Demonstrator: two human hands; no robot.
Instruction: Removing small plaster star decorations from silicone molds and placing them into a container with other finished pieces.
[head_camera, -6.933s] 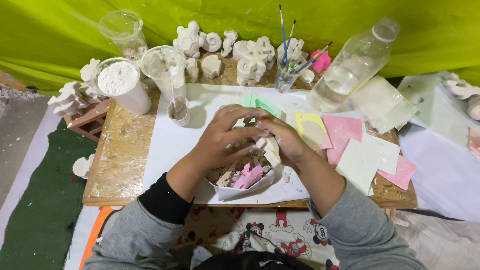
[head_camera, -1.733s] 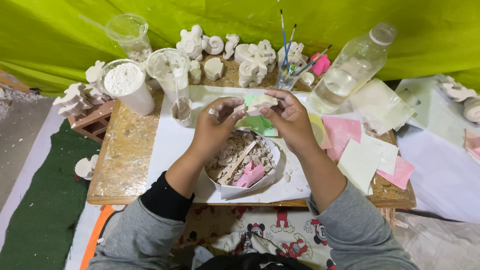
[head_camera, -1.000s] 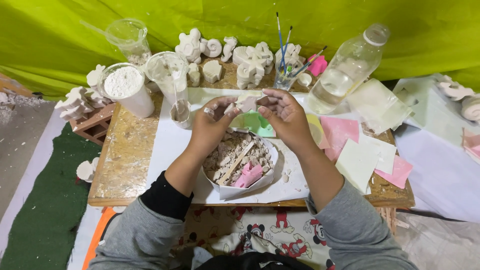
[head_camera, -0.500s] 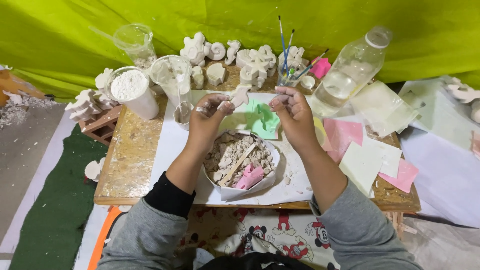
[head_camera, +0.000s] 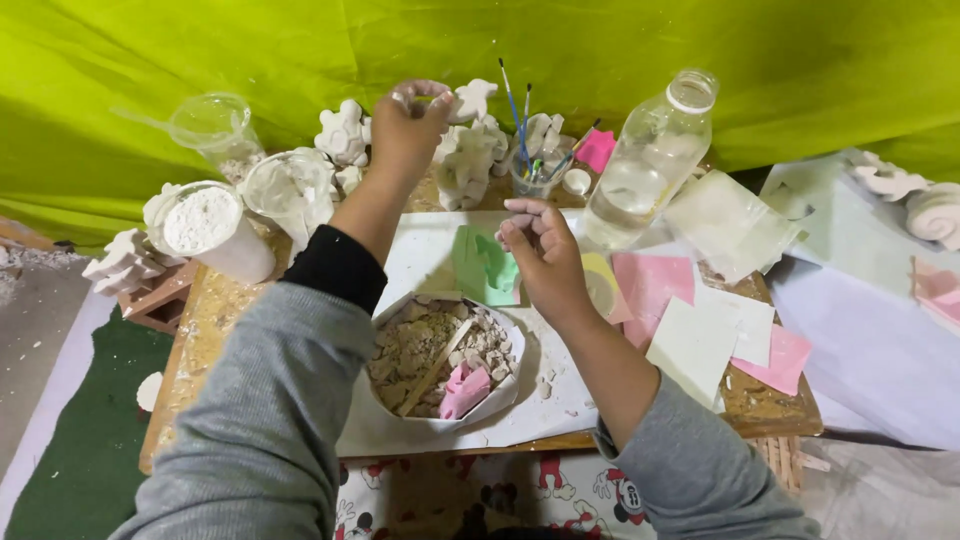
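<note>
Head view: left hand (head_camera: 405, 125) stretched far out, arm extended, fingers pinched shut on a small white piece beside the plaster figures (head_camera: 465, 150) at the tabletop's far edge. Right hand (head_camera: 540, 255) hovers w/ fingers curled, nothing visible inside, above the green mould (head_camera: 485, 270), just beyond the bowl (head_camera: 440, 365) of crumbled plaster.

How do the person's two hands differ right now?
The left hand is stretched far out over the white plaster figures; the right hand stays near, above the green mold. The left is raised higher; the right hangs lower, fingers curled. Both have grey sleeves.
</note>
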